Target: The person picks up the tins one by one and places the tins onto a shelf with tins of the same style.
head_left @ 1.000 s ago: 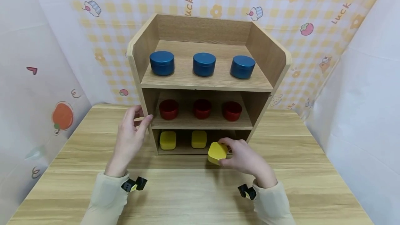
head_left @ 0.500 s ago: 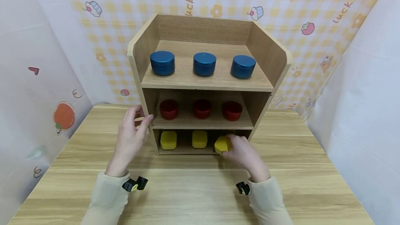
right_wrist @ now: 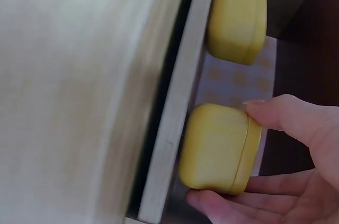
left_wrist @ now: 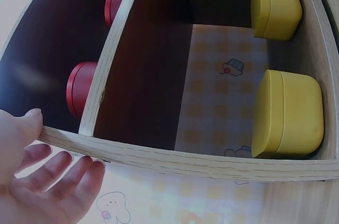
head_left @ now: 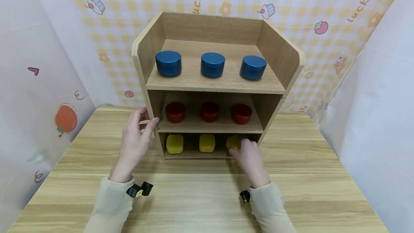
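Note:
A wooden three-tier shelf (head_left: 213,90) stands on the table in the head view. My left hand (head_left: 134,146) grips its left side panel (left_wrist: 212,164), thumb at the front edge and fingers along the outer face. In the bottom compartment, at the right, my right hand (head_left: 251,159) holds a yellow rounded-square tin (right_wrist: 214,147) between thumb and fingers; the head view shows it partly hidden by the hand. Two matching yellow tins, the left one (head_left: 174,144) and the middle one (head_left: 207,143), sit in the same compartment.
Three round blue tins (head_left: 212,64) stand in a row on the top tier. Below them, the middle tier holds three round red tins (head_left: 210,112). Wood-grain table (head_left: 200,193) surrounds the shelf, with a patterned cloth (head_left: 110,39) behind.
My right hand has moved the yellow tin from in front of the shelf, back and to the right, into the bottom compartment. The left hand has stayed on the side panel.

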`<state>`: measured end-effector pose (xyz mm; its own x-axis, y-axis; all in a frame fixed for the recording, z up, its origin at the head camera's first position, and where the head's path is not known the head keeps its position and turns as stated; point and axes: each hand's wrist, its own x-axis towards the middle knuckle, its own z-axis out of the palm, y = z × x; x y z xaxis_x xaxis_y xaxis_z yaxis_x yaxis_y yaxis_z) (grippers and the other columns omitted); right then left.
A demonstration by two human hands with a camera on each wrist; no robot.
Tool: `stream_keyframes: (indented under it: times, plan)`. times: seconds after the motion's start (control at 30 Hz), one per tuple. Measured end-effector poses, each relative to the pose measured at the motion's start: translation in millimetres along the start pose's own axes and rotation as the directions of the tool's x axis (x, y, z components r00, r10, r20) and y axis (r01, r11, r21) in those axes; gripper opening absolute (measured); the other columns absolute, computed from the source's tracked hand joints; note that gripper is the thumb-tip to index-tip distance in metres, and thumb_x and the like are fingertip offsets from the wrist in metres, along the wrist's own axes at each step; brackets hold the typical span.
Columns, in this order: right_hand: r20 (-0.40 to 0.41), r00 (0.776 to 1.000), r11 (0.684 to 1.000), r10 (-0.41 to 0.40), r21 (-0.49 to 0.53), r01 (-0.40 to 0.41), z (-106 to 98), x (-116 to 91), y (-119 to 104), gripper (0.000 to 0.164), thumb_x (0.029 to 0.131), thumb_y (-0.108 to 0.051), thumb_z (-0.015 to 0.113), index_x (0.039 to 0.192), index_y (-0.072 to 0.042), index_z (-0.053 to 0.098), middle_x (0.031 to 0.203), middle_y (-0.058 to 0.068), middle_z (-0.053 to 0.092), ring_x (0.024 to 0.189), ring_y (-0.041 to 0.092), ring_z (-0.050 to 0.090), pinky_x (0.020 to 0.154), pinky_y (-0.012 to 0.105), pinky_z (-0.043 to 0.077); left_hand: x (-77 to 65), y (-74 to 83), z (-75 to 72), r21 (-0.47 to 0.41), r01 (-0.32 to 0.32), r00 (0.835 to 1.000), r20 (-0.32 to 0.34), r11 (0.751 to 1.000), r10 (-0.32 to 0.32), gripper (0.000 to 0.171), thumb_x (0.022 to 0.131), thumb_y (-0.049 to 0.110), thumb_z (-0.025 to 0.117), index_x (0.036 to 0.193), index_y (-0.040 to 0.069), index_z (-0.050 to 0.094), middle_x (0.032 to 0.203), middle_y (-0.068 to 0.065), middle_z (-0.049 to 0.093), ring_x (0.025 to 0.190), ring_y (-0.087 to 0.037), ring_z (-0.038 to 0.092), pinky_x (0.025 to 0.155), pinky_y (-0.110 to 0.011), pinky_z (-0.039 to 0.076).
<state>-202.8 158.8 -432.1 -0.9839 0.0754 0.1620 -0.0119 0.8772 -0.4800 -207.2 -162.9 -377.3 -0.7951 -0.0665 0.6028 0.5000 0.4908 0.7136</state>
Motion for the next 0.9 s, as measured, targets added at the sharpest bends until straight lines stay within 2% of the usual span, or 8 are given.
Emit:
stream_keyframes:
  times: [0.23,0.43,0.63,0.8,0.9]
  plan:
    - [-0.009,1.0,0.999,0.027,0.029,-0.026,5.2,-0.7,2.1,0.036,0.082,-0.03,0.076,0.068,-0.002,0.057,0.062,0.011,0.054,0.056,0.024,0.051,0.048,0.037,0.046,0.2,0.0,-1.2,0.003,-0.001,1.0,-0.003,1.0,0.001,0.03,0.095,0.008,0.065,0.12,-0.005,0.054,0.104,-0.014,0.055,0.102,-0.023,0.056,0.081,-0.012,0.047]
    - [-0.03,1.0,1.0,0.01,0.019,-0.01,7.9,-2.6,3.5,0.038,0.083,-0.032,0.076,0.075,0.002,0.06,0.065,0.016,0.058,0.058,0.026,0.054,0.05,0.041,0.049,-0.1,-0.6,-1.7,0.006,0.007,1.0,0.003,1.0,-0.007,0.03,0.095,0.009,0.064,0.119,-0.004,0.054,0.103,-0.014,0.055,0.101,-0.023,0.056,0.081,-0.011,0.046]
    - [-0.057,0.998,1.0,-0.007,0.002,0.007,7.9,-5.9,3.3,0.05,0.084,-0.035,0.077,0.096,0.012,0.061,0.078,0.028,0.063,0.072,0.038,0.064,0.06,0.049,0.054,0.2,-1.0,-1.4,0.003,0.013,1.0,0.013,1.0,-0.013,0.031,0.096,0.011,0.064,0.12,-0.004,0.054,0.104,-0.014,0.055,0.102,-0.024,0.056,0.082,-0.013,0.047]
    - [-0.012,1.0,1.0,-0.023,0.001,0.023,-0.1,-9.5,-0.8,0.074,0.084,-0.042,0.076,0.123,0.016,0.051,0.099,0.034,0.062,0.088,0.045,0.064,0.073,0.053,0.055,0.3,-0.8,-1.4,-0.002,0.012,1.0,0.016,1.0,-0.012,0.031,0.096,0.012,0.064,0.12,-0.004,0.054,0.104,-0.013,0.055,0.102,-0.024,0.056,0.082,-0.015,0.048]
    - [0.04,0.999,0.999,-0.033,-0.008,0.033,-8.9,-12.3,-4.1,0.084,0.085,-0.048,0.074,0.135,0.013,0.044,0.117,0.037,0.056,0.103,0.049,0.059,0.084,0.057,0.051,0.4,-0.3,-1.4,-0.005,0.01,1.0,0.018,1.0,-0.01,0.031,0.096,0.011,0.064,0.121,-0.004,0.053,0.104,-0.013,0.055,0.102,-0.024,0.056,0.082,-0.014,0.047]
